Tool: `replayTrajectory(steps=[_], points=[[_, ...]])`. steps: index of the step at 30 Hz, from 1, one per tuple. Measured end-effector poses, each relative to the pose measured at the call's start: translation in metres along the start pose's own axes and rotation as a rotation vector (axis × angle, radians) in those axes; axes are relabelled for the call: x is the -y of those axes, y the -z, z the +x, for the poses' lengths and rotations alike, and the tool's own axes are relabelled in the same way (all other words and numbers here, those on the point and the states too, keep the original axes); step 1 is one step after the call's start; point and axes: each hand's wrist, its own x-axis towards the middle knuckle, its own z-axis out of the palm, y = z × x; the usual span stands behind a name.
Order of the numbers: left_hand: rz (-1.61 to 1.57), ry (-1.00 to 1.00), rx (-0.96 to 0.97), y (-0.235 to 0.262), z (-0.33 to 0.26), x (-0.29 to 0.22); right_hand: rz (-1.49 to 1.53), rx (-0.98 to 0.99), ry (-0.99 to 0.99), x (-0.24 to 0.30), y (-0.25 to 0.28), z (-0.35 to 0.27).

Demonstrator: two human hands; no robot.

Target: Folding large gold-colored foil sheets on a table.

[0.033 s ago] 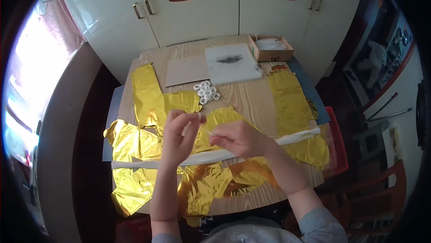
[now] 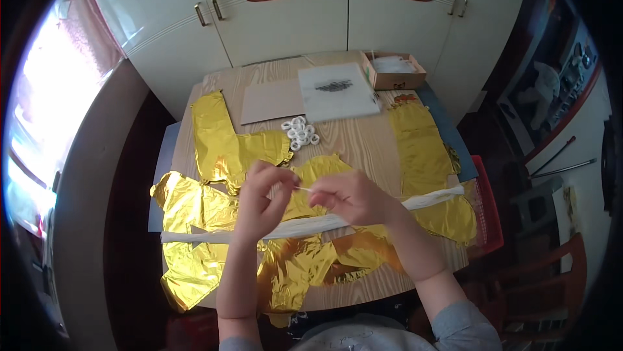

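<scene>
1. Left of our hands, gold foil (image 2: 211, 130) spreads over the desk (image 2: 355, 135).
2. Our left hand (image 2: 261, 203) pinches a thin white strand (image 2: 303, 189); it now bridges our 2 hands more visibly, so both seem to work it.
3. Beyond lie white rings (image 2: 300, 134); beneath, a white bundle (image 2: 311, 224) crowds our space.
4. Our right hand (image 2: 350, 196) pinches the strand too.
5. Far right: an open box (image 2: 394, 82).

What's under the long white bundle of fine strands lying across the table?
Shiny gold foil pieces, apparently: they show along both edges of the bundle near each end. What lies directly beneath it is covered, so I can't tell.
</scene>
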Motion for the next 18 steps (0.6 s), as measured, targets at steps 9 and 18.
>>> replayTrajectory(steps=[9,18], points=[[-0.171,0.044,-0.160,-0.010,0.004,-0.006,0.082,0.063,-0.073,0.006,-0.001,0.001],[-0.811,0.061,-0.138,-0.010,0.003,-0.013,0.027,-0.037,-0.070,-0.011,-0.006,-0.005]])
